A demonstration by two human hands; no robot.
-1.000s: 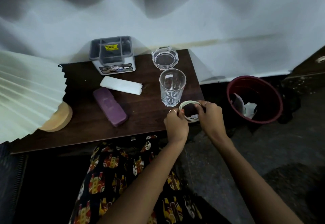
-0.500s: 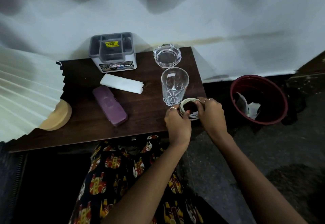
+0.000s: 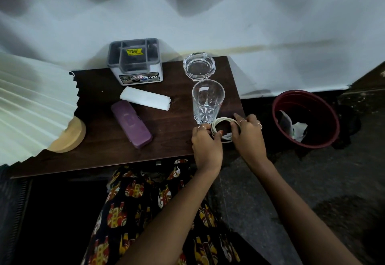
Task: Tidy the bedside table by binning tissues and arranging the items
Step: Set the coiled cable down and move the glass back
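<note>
A coiled white cable [image 3: 223,121] lies at the front right corner of the dark wooden bedside table [image 3: 104,150]. My left hand [image 3: 206,146] pinches its left side and my right hand [image 3: 248,135] grips its right side. Just behind the coil stands a tall clear drinking glass [image 3: 207,101], and behind that a glass ashtray [image 3: 199,69]. A folded white tissue [image 3: 145,100] lies mid-table beside a purple case [image 3: 131,123]. A grey organiser box [image 3: 135,61] stands at the back.
A dark red bin [image 3: 306,119] with crumpled tissues inside stands on the floor to the right of the table. A pleated white lamp shade [image 3: 31,106] on a wooden base [image 3: 68,137] covers the table's left end. A white cloth hangs behind.
Both hands have stayed on the coiled cable at the table's corner, with the fingers shifting slightly around the loop. The view has shifted a little.
</note>
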